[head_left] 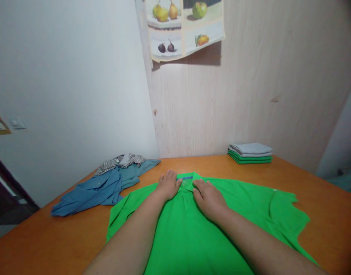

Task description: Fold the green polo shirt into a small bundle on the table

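A bright green polo shirt (189,236) lies spread on the table, its collar at the far side and its front facing up. My left hand (168,186) rests flat on the left side of the collar, fingers stretched out. On the collar's right side lies my right hand (208,196), palm down with the fingers extended. Both hands touch the cloth without gripping it. My forearms cover parts of the shirt's body, and its lower hem is out of view.
The orange-brown table (34,244) meets the wall at the back. Unfolded blue clothes (97,187) and a striped garment (120,162) lie at the back left. A folded stack of grey and green clothes (249,152) sits at the back right. Fruit pictures (183,30) hang above.
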A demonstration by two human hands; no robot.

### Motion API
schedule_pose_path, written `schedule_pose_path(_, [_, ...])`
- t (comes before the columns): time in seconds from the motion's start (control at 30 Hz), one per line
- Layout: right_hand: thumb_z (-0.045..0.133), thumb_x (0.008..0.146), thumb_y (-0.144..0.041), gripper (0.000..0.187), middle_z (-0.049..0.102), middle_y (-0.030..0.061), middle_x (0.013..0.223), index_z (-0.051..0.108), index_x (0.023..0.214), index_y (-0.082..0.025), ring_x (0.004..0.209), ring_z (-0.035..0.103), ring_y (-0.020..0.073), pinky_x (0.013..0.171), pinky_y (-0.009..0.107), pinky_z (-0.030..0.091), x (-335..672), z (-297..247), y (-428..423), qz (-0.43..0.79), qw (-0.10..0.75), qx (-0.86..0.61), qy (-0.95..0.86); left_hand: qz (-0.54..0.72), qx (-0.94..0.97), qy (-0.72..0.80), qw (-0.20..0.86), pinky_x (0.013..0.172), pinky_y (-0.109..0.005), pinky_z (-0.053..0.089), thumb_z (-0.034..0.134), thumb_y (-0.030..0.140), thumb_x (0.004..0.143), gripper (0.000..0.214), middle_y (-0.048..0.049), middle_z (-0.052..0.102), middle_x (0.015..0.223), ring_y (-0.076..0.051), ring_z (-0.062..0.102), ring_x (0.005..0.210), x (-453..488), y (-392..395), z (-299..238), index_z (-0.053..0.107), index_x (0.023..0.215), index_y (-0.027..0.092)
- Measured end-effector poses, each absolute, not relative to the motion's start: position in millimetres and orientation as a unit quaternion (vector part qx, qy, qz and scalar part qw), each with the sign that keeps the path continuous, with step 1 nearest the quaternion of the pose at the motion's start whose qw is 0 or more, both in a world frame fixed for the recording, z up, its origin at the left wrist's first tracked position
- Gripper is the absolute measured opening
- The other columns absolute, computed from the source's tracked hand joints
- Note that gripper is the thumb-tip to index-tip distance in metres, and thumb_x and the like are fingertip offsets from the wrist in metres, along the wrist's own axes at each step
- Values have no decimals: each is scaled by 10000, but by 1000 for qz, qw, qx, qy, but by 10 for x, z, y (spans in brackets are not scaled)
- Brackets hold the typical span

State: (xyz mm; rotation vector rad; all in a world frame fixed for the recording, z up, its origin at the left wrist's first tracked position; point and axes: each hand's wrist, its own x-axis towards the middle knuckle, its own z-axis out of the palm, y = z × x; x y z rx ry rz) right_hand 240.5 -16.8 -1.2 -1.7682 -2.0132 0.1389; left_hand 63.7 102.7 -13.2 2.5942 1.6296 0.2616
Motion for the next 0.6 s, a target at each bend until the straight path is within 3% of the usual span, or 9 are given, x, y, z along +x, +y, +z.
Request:
schedule_pose_path(0.17, [394, 959, -380, 492, 548, 129, 1454, 625, 1334, -161, 1392, 443, 288, 1181, 457, 277, 2415, -53, -153, 45, 164, -653, -738, 94, 840, 533, 35, 1175, -651, 111, 204, 648, 987, 719, -160, 270, 1621, -324, 184, 1514, 670, 983, -55, 381, 1514, 191])
schedule_pose_path(0.33, [384, 963, -376, 508, 538, 152, 1459, 613, 1348, -136, 1391, 441, 306, 1173, 471, 287, 2393, -57, -162, 45, 166, -648, -742, 105, 856, 505, 34, 1155, -701, 39, 187, 733, 949, 784, -129, 258, 1629, -342, 167, 1516, 765, 886, 17, 367, 1530, 239])
schedule_pose_path(0.6, [386, 965, -370, 503, 558, 133, 1444, 594, 1372, -159, 1388, 451, 281, 1181, 440, 280, 2402, -42, -165, 49, 183, -645, -741, 67, 861, 501, 45, 1144, -715, 44, 208, 763, 925, 799, -105, 229, 1637, -370, 148, 1515, 820, 829, -41, 366, 1538, 276])
